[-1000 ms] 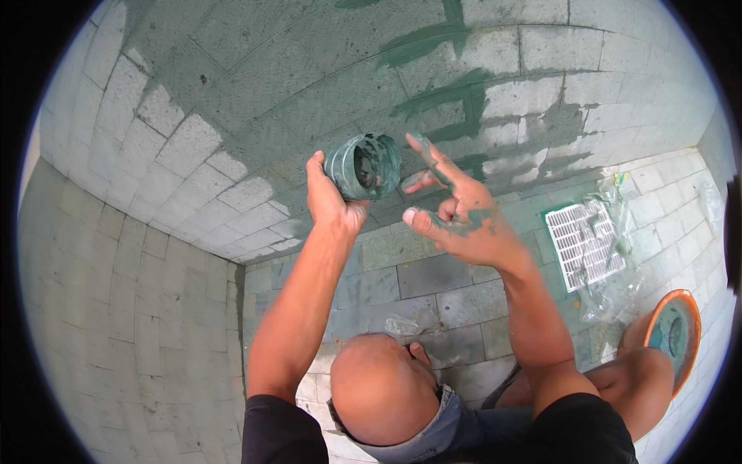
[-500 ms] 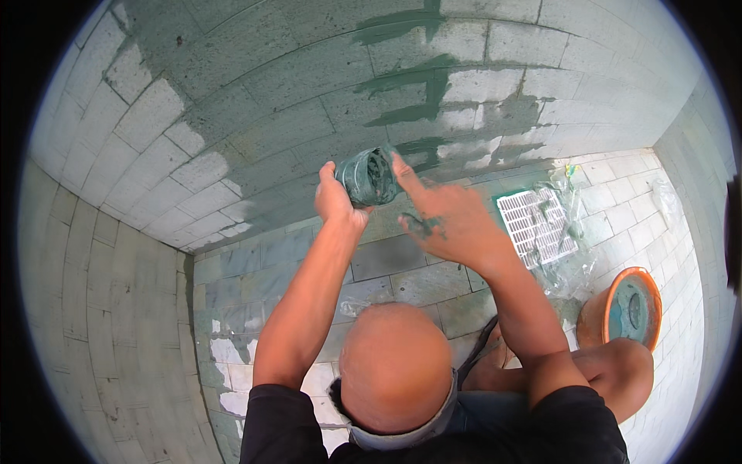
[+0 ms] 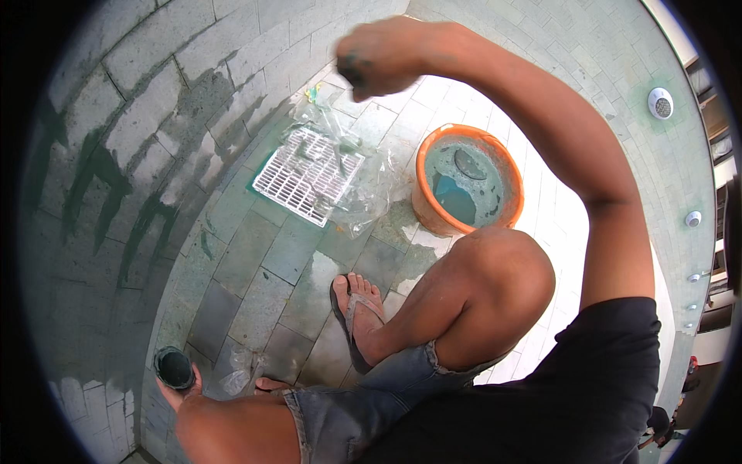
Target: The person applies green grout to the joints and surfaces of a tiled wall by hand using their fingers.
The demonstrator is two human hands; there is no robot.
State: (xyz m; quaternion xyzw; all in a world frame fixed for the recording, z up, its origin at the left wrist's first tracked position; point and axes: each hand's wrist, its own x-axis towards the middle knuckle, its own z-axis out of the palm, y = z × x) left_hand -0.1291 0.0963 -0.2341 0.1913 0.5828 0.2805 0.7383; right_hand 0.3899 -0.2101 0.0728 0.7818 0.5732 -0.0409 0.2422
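Note:
At the lower left, my left hand [image 3: 192, 385] is wrapped round a small round cup [image 3: 175, 369] with a dark green, wet-looking coat inside. The cup's mouth faces up, beside my bent left knee. My right hand [image 3: 382, 58] is raised at the top, its fingers curled closed and smeared dark green; motion blurs it and hides what it may hold. Below and right of this hand stands an orange bucket [image 3: 423, 185] of murky green water with a dark oval thing [image 3: 470, 165] in it. Dark green paste [image 3: 100, 185] streaks the tiled wall at the left.
A white slotted grate [image 3: 305, 178] lies on the tiled floor, partly under crumpled clear plastic [image 3: 367, 193]. My sandalled foot [image 3: 359, 313] rests near it. More clear plastic [image 3: 238, 371] lies by the cup. Round light fixtures [image 3: 661, 103] line the right wall.
The view has swung right toward the bucket. My right hand has left the cup, risen across to the bucket's side and closed. My left hand still holds the cup, now lower by my knee.

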